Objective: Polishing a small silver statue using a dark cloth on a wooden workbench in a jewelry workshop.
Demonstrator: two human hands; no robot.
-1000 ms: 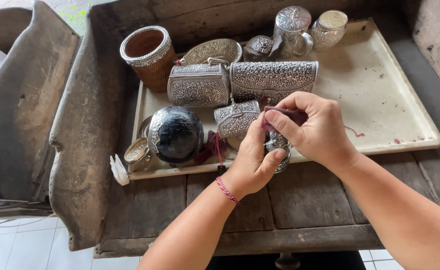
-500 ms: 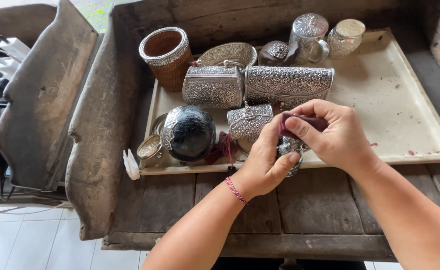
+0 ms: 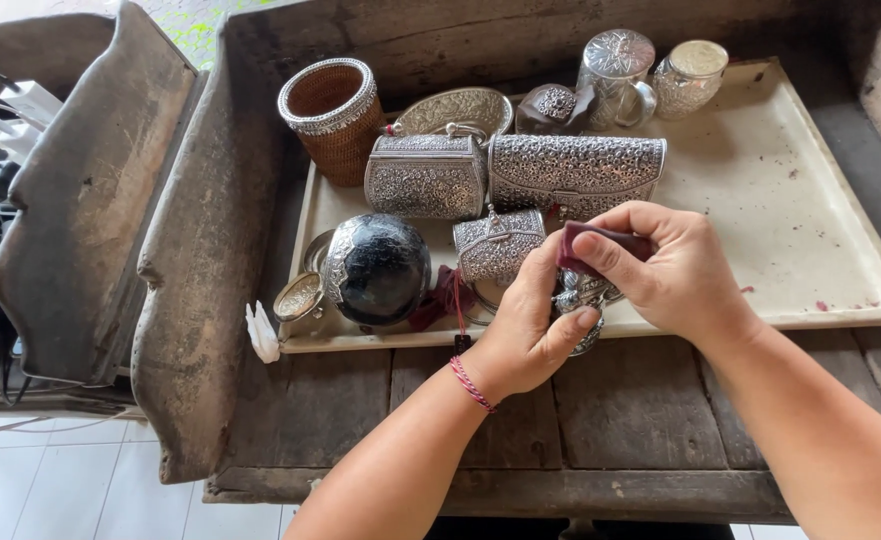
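Both hands are busy over the front edge of the tray (image 3: 840, 200), roughly dead centre of the view. Left hand (image 3: 530, 325) is wrapped around a small silver piece (image 3: 582, 295), thumb under it, and the right hand (image 3: 675, 275) pinches a dark red cloth (image 3: 600, 240) down onto the top of it. So both are clamped, pressed together around that one piece.

At 12 o'clock from the hands sits a long silver clutch (image 3: 575, 175), with a smaller purse (image 3: 425, 175) beside it. At 9 o'clock there's a dark ball (image 3: 378, 268). A woven cup (image 3: 330, 115) is up around 11. All of it sits on an old wooden desk (image 3: 360, 420).
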